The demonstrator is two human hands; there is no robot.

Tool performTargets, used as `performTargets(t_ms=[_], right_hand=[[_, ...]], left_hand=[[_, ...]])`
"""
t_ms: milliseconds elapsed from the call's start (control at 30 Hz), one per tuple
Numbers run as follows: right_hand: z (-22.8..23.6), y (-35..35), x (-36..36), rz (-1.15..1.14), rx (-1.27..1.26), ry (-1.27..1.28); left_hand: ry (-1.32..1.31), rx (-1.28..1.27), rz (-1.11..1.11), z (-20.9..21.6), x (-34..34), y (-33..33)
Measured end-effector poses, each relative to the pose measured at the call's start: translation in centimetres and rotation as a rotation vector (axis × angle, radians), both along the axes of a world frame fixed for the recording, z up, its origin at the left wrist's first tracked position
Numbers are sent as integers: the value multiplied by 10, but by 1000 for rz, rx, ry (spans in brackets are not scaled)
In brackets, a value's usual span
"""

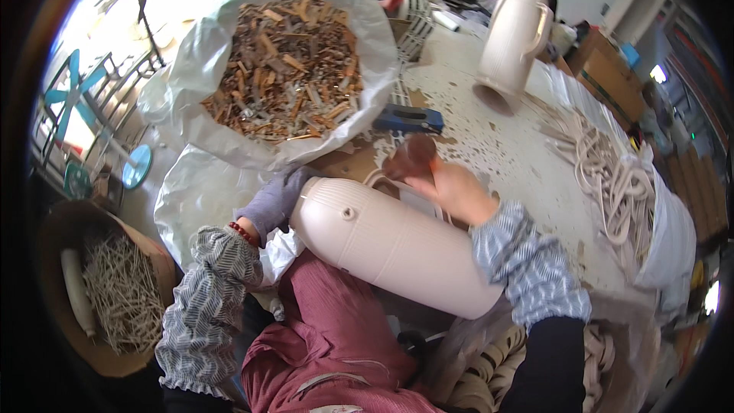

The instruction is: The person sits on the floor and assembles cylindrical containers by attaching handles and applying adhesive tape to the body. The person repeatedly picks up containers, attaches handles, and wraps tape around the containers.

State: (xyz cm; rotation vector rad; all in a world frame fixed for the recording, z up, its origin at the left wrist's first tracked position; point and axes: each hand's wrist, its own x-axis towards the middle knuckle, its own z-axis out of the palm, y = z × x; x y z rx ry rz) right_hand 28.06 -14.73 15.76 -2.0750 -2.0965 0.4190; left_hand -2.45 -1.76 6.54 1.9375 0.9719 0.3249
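A beige plastic thermos casing (390, 241) with a side handle lies slantwise across my lap, against the table edge. My left hand (279, 197), in a grey-purple glove, grips its narrower left end; some fingers are hidden behind it. My right hand (457, 193) is bare and closed around a brown tool with a rounded end (413, 157), blurred by motion, just above the casing's handle. The tool's exact kind cannot be made out. A blue hand tool (409, 119) rests on the table beyond it.
A white sack (187, 111) of brown and clear scraps stands far left. Another person holds a beige thermos casing (511, 38) across the table (466, 134). Beige strips (612, 168) lie at right. A carton (149, 241) of thin sticks sits left; beige rings (489, 363) fill a bag below.
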Motion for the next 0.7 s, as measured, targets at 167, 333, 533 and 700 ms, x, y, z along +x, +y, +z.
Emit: performTargets(t_ms=[167, 333, 533, 700], right_hand=[[-24, -15, 81, -323, 217, -222], [-64, -195, 127, -401, 615, -229], [-194, -446, 38, -823, -434, 245], [-299, -488, 34, -1281, -98, 309]], left_hand=[[13, 538, -197, -30, -12, 28], [-97, 87, -85, -42, -15, 45], [-127, 64, -32, -67, -32, 30], [-178, 75, -7, -103, -77, -1]])
